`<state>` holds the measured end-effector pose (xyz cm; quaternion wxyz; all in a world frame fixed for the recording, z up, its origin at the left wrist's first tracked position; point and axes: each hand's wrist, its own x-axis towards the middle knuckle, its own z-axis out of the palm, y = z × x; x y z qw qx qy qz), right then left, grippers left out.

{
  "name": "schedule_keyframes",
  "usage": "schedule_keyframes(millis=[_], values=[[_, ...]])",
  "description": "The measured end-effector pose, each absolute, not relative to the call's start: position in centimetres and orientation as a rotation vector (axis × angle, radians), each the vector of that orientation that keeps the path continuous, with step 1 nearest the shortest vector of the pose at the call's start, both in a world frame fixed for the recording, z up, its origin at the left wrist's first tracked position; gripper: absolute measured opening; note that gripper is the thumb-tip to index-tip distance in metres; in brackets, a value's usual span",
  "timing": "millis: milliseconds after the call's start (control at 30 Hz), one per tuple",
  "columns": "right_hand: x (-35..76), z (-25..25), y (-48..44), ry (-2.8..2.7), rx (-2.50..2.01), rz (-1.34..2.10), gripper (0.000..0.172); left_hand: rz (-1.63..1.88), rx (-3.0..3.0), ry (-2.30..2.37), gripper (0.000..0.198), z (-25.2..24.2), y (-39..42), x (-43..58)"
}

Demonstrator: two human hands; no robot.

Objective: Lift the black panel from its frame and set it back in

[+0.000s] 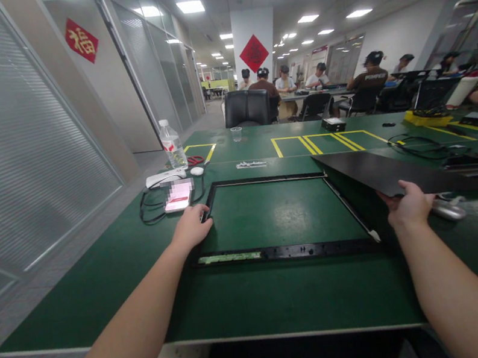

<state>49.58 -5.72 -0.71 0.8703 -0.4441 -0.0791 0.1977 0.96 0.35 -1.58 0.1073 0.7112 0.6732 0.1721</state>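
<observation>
On the green table lies a thin black rectangular frame (319, 247), like a screen bezel, with a strip of green circuit board (229, 258) along its near bar. My left hand (192, 226) has its fingers closed round the frame's left side. Over to the right, my right hand (408, 204) grips the near edge of a thin dark flat panel (370, 169). That panel is tilted, its left corner close to the frame's far right corner; whether they touch I cannot tell. The fingers under the panel are hidden.
Left of the frame are a phone (178, 195), a black cable (146, 210), a water bottle (172, 144) and red-handled scissors (195, 160). A clear cup (236, 134) and a black box (333, 124) stand farther back. Under my right hand is a silvery object (449, 210). Several people sit beyond.
</observation>
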Motion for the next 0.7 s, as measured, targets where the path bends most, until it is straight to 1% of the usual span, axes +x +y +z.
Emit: schedule_keyframes(millis=[400, 700], values=[[50.9, -1.7, -5.0, -0.164, -1.004, 0.482, 0.062, 0.478, 2.1, 1.989, 0.041, -1.5, 0.2, 1.1], [51.1, -1.9, -5.0, -0.158, -1.015, 0.491, 0.06, 0.484, 2.105, 1.997, 0.039, -1.4, 0.1, 1.1]])
